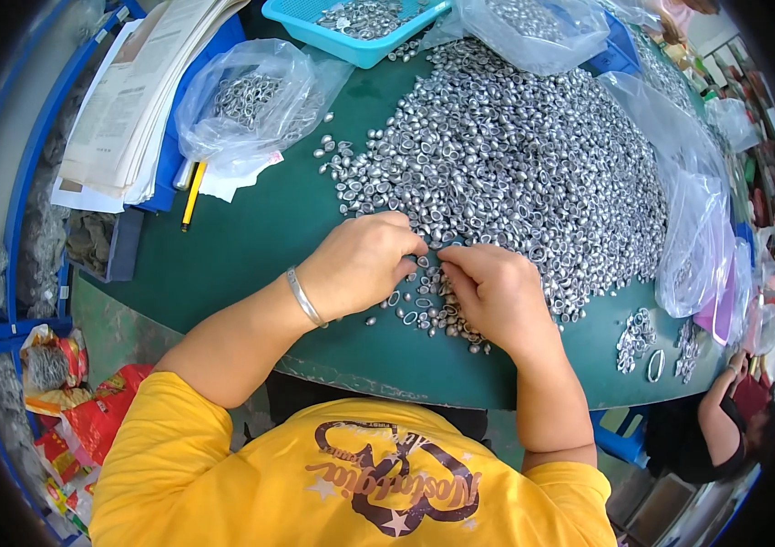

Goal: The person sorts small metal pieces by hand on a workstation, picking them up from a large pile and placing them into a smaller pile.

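A wide heap of small silvery metal pieces (pixel 506 164), some ring-shaped and some rounded, spreads over the green table (pixel 214 264). At its near edge my left hand (pixel 360 260), with a silver bangle (pixel 304 297) on the wrist, is closed, thumb and fingers bent together. Just to its right my right hand (pixel 504 290) is pinched too, its fingertips close to the left ones. Whatever sits between the fingers is too small to make out. Several loose oval rings (pixel 410 317) lie below and between the hands.
At the back left are a clear bag of rings (pixel 255 100), newspapers (pixel 137 109) and a yellow pencil (pixel 192 197). A turquoise basket (pixel 364 47) stands behind. Plastic bags (pixel 683 219) and small metal clusters (pixel 635 342) lie right; another person (pixel 720 428) is beyond.
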`<control>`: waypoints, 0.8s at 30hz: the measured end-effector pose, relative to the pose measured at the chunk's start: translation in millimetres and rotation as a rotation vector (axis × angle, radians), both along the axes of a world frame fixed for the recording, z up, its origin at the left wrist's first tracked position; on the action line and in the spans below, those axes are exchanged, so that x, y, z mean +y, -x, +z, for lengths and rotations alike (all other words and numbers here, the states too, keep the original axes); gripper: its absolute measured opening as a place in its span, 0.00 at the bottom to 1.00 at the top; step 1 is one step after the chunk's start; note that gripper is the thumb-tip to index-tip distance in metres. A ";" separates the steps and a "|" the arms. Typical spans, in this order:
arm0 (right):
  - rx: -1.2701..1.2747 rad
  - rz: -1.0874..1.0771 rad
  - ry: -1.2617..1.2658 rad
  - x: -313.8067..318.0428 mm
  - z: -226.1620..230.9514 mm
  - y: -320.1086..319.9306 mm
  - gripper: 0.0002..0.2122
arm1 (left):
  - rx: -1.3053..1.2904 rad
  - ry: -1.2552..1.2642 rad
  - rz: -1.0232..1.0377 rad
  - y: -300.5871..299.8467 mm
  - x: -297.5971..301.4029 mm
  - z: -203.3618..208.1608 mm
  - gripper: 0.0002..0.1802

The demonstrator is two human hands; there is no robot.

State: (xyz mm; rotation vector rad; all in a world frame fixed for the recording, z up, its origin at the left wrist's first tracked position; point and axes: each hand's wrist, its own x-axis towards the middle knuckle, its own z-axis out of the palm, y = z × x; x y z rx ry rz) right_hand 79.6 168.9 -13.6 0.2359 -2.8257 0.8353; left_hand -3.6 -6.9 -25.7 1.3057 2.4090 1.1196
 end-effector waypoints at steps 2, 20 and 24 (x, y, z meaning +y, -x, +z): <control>0.020 -0.010 0.031 -1.0 -0.2 0.3 0.04 | -0.002 -0.015 -0.022 0.6 0.7 0.8 0.08; -0.003 0.166 0.020 -1.2 7.2 0.2 0.03 | -0.093 -0.217 0.208 11.5 -0.6 8.7 0.04; -0.062 0.141 -0.093 -7.2 8.1 1.0 0.04 | -0.078 -0.211 0.185 10.4 -3.7 9.6 0.05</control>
